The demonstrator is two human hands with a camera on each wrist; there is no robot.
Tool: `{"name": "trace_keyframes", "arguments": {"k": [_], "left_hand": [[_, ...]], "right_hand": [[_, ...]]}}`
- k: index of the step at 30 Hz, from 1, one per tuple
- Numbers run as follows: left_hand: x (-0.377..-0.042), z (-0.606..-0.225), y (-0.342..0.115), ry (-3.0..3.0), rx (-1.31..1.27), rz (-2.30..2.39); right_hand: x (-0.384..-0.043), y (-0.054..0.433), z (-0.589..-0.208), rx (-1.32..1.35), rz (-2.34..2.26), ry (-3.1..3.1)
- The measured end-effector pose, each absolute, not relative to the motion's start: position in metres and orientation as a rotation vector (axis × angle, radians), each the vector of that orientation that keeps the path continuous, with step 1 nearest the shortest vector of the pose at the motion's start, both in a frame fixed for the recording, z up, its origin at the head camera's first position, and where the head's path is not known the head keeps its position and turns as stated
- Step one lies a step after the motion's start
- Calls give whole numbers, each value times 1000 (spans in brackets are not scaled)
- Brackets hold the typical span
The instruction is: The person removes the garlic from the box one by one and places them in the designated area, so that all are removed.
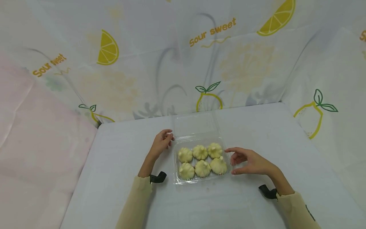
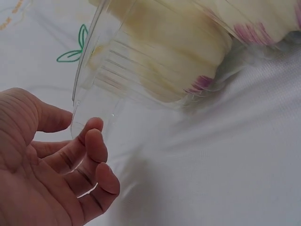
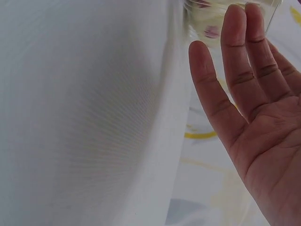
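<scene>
A clear plastic clamshell box (image 1: 186, 182) lies on the table with its lid (image 1: 194, 125) folded back, away from me. Several pale garlic bulbs (image 1: 202, 168) sit inside in two rows; purple streaks mark their undersides in the left wrist view. At the box's left side, by the hinge, my left hand (image 1: 162, 143) pinches the plastic edge between thumb and curled fingers (image 2: 96, 141). My right hand (image 1: 251, 162) is beside the right wall, thumb and index finger spread, fingertips close to the rim. Its fingers (image 3: 235, 61) look nearly straight in the right wrist view.
White cloth covers the table (image 1: 120, 159). A lemon-print curtain (image 1: 160, 63) hangs behind it and on both sides, and the lid lies close to the back edge. Black wrist mounts (image 1: 158, 177) stick out near both sleeves.
</scene>
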State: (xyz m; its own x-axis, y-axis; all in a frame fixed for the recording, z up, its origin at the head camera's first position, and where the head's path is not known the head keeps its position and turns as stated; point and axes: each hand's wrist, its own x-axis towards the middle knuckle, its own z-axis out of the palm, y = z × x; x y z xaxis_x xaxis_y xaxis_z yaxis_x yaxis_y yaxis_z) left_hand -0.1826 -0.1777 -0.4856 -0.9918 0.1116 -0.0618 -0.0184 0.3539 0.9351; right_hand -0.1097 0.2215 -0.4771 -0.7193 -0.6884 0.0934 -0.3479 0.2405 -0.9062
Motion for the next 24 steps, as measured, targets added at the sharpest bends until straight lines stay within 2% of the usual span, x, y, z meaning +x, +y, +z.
{"name": "trace_keyframes", "arguments": {"k": [9,24], "left_hand": [[-173,-473,-178,2659,180,1366],[-154,-467,-189,2749,337,1413]], "right_hand": [[-110,222,-476,-959,-1461,2198],[-109,222,-478,-933,-1465,2203]]}}
